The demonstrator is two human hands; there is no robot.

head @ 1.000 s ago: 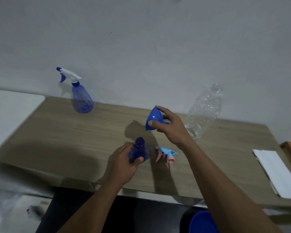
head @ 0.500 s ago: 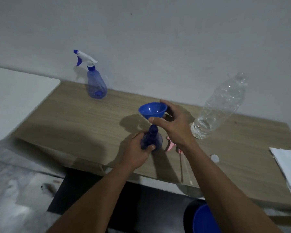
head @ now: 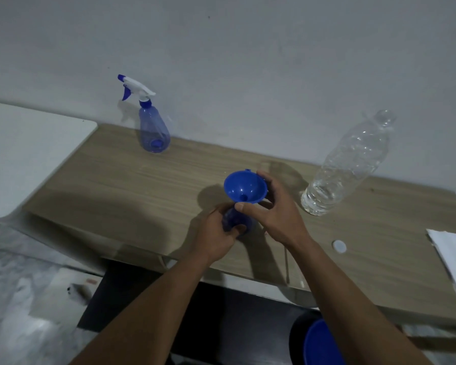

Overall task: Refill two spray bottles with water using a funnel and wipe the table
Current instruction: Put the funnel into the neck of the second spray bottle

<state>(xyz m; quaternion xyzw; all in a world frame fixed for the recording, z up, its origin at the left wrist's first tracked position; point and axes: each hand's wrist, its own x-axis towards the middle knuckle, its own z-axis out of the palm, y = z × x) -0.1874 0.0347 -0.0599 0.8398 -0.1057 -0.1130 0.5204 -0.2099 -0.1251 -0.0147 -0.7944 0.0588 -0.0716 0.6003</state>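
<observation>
While gripping the open bottle [head: 234,219] near the table's [head: 116,191] front edge with the left hand [head: 216,234], held the funnel [head: 244,188] over it in the right hand [head: 275,216].

No writing to read anywhere on the table.

The clear water bottle [head: 348,164] near the table's back edge shows no label; the spray bottle [head: 153,127] at the back left corner has a plain blue body with no print that I can make out; the blue funnel [head: 244,189] is bare plastic; the white cap [head: 339,246] and the folded white cloth [head: 452,256] at the right edge carry no marks; the wall behind is blank.
</observation>
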